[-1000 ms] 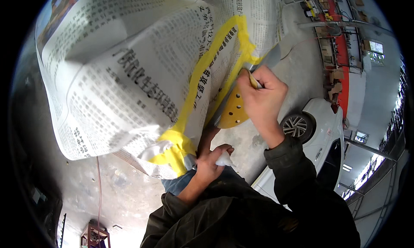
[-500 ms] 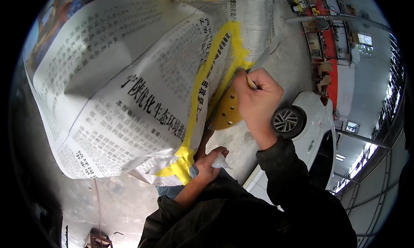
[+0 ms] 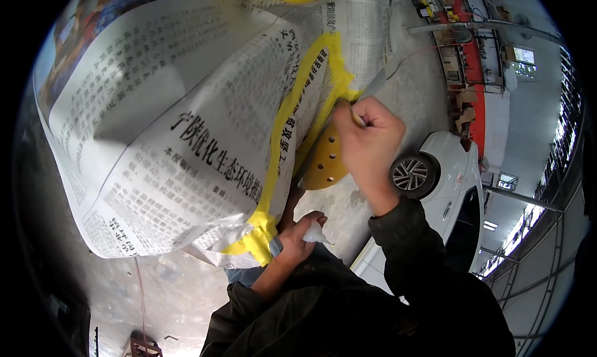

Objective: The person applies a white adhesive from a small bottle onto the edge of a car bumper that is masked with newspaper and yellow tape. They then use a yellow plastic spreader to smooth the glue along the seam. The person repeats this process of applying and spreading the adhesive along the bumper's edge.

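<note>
We find the right hand point(image 3: 367, 139) clenched on a round yellow perforated sanding disc point(image 3: 323, 164), pressed to the grey panel point(image 3: 398, 77) at 3 o'clock of the yellow-taped newspaper masking point(image 3: 186, 127); the left hand point(image 3: 298, 236) grasps a small white wad (material unclear) point(image 3: 314, 234) at 6 o'clock

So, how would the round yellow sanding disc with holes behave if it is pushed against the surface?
The round yellow sanding disc with holes looks thin and probably bends easily; it curves under the right hand. It seems light, since a few fingers hold it, and is unlikely to break.
</note>
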### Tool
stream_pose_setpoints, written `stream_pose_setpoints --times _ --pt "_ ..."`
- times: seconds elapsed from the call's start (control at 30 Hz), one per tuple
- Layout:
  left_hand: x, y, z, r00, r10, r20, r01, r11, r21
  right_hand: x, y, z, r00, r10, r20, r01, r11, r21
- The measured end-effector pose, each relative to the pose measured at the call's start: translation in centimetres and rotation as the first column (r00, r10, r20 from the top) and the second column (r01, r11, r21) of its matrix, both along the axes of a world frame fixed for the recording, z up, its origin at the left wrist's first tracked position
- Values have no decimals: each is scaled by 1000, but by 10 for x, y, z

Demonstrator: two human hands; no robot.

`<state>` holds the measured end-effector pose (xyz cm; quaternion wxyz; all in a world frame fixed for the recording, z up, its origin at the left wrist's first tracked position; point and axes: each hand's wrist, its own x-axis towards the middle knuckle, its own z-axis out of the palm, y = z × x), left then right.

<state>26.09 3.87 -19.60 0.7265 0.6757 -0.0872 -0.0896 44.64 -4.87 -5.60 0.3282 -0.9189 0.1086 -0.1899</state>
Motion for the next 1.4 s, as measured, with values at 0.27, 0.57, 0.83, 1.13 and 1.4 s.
stream_pose_setpoints --times 0.27,0.57,0.83,1.13,1.4 --pt "-6 -1 -4 996 7 -85 -12 998 -55 -13 -3 -8 997 45 -70 -48 998 -42" --pt "4 -2 8 992 115 -49 -119 990 -76 -22 -11 -9 991 126 -43 -127 992 -13" --pt "9 2 8 994 96 47 -93 994 -59 -20 -17 -9 983 167 -72 -170 985 -32" --pt "8 0 8 992 114 61 -111 993 -47 -16 -20 -3 978 187 -97 -192 980 -46" --pt "16 -4 15 983 159 96 -159 987 -12 -38 -53 24 893 306 -330 -294 952 88"
